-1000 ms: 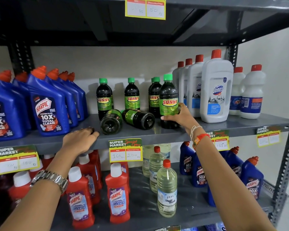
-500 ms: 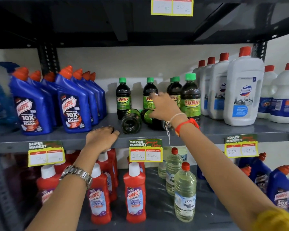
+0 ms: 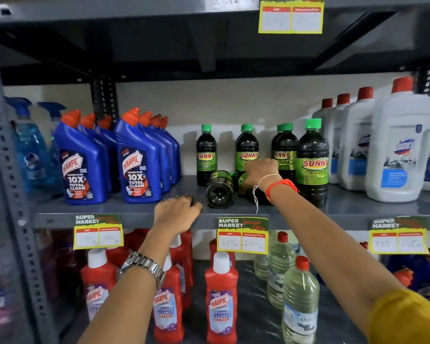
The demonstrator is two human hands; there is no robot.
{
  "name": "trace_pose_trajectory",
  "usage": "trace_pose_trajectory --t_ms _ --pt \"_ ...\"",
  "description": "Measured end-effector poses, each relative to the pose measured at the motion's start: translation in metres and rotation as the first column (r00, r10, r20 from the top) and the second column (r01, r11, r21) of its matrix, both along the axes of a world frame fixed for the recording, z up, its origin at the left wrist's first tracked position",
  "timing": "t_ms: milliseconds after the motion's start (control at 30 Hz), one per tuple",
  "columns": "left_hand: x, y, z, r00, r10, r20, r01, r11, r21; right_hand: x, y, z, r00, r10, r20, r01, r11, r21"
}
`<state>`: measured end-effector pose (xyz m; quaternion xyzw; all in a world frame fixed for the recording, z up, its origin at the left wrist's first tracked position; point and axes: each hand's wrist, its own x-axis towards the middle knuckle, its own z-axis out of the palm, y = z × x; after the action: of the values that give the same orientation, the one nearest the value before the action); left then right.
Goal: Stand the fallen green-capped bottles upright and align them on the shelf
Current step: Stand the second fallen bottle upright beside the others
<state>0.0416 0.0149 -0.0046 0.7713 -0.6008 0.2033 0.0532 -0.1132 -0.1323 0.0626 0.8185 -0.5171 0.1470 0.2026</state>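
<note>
Two dark green-capped Sunny bottles lie fallen on the grey middle shelf [image 3: 358, 207]. The left fallen bottle [image 3: 220, 188] points its base at me. My right hand [image 3: 261, 173] is wrapped over the right fallen bottle [image 3: 240, 181], hiding most of it. Several upright bottles of the same kind stand around them: one at the back left [image 3: 206, 155], one behind my hand [image 3: 246, 146], a pair at the back right [image 3: 284, 150], and one at the front right [image 3: 312, 165]. My left hand [image 3: 178, 212] rests on the shelf's front edge, holding nothing.
Blue Harpic bottles [image 3: 137, 165] stand in rows to the left and white Domex bottles [image 3: 400, 150] to the right. Price tags [image 3: 242, 234] hang from the shelf edge. Red Harpic bottles [image 3: 221, 299] and clear bottles [image 3: 299, 301] fill the shelf below.
My right hand left the front upright bottle and moved left onto the right fallen bottle. My left hand stayed on the shelf edge. The view shifted left and closer.
</note>
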Motion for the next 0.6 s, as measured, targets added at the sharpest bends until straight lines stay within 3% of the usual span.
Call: trace_pose_trajectory --t_ms 100,167,333,467,600 --pt "0.000 -0.001 0.000 1.000 0.011 -0.016 -0.012 1.000 -0.022 -0.004 0.004 0.000 0.990 0.020 0.141 -0.010 0.997 -0.075" --pt "0.001 -0.002 -0.001 1.000 0.015 -0.020 -0.016 1.000 -0.027 -0.012 0.008 0.004 0.947 0.048 0.318 -0.005 0.991 -0.135" --pt "0.000 -0.003 -0.001 0.999 0.026 -0.024 -0.025 0.999 0.045 -0.029 0.024 0.022 0.680 0.184 0.710 -0.066 0.979 -0.192" --pt "-0.002 -0.001 0.001 0.999 0.029 -0.040 -0.028 0.999 0.043 -0.032 0.037 0.014 0.486 0.274 0.830 -0.092 0.960 -0.263" --pt "-0.002 0.000 0.001 0.999 0.026 -0.027 -0.025 0.999 0.035 -0.033 0.041 -0.012 0.463 0.246 0.852 -0.122 0.969 -0.214"
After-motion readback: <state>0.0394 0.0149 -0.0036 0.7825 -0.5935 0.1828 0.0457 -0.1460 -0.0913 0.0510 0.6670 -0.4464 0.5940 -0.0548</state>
